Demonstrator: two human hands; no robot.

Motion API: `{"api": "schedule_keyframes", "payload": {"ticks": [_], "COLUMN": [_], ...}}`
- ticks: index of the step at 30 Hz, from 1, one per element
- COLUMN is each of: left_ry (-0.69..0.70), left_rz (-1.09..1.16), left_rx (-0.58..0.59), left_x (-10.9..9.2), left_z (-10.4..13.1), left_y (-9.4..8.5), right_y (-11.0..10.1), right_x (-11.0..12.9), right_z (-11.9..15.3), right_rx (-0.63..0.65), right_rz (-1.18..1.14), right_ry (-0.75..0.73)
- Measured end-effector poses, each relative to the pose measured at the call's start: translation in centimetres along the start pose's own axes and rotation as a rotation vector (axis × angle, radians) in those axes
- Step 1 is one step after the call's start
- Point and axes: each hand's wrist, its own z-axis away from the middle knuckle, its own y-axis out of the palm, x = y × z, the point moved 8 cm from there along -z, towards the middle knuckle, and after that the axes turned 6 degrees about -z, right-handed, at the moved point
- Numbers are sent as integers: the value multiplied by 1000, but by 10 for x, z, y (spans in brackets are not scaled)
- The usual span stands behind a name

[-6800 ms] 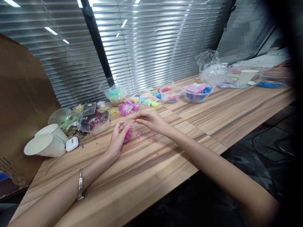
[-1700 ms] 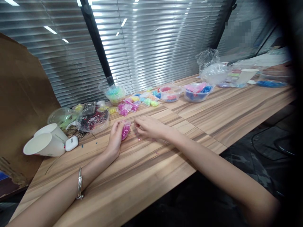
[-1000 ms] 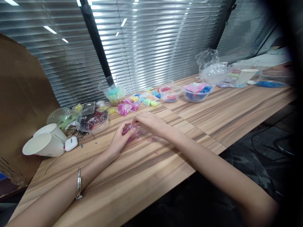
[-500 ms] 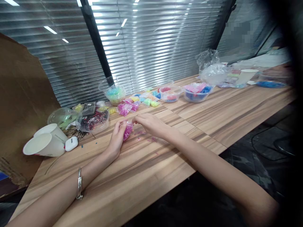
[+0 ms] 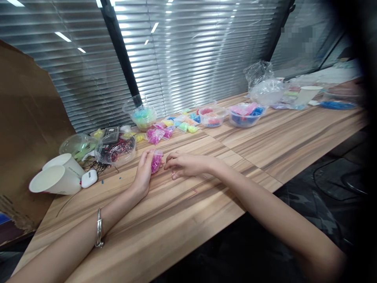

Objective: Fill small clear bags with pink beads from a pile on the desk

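My left hand is closed around a small clear plastic bag of magenta pieces, held just above the wooden table. Just right of the bag is my right hand, low over the tabletop, its fingers bent and apart with nothing visible in them. A few thin pink pieces lie scattered on the wood below and beside that hand. Beyond both hands rest similar magenta bags.
Two white paper cups and a white earbud case stand at left, beside a cardboard box. Clear bowls hold wires, red pieces and blue pieces. Crumpled clear plastic lies far right.
My right hand has moved down from the bag's top to the tabletop, its fingers spreading. The bag in my left hand has shifted slightly left.
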Motion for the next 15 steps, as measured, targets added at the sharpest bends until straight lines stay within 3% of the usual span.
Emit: {"api": "schedule_keyframes", "payload": {"ticks": [6,15], "left_ry": [7,11], "left_rz": [-6,-4], "left_rx": [-10,2], "left_x": [2,3], "left_z": [-2,-3], "left_y": [-1,-2], "right_y": [1,0], "right_x": [9,4], "right_z": [-6,-5], "right_rx": [-3,-56], "right_rz": [-142,-47], "right_ry": [-57,-2]}}
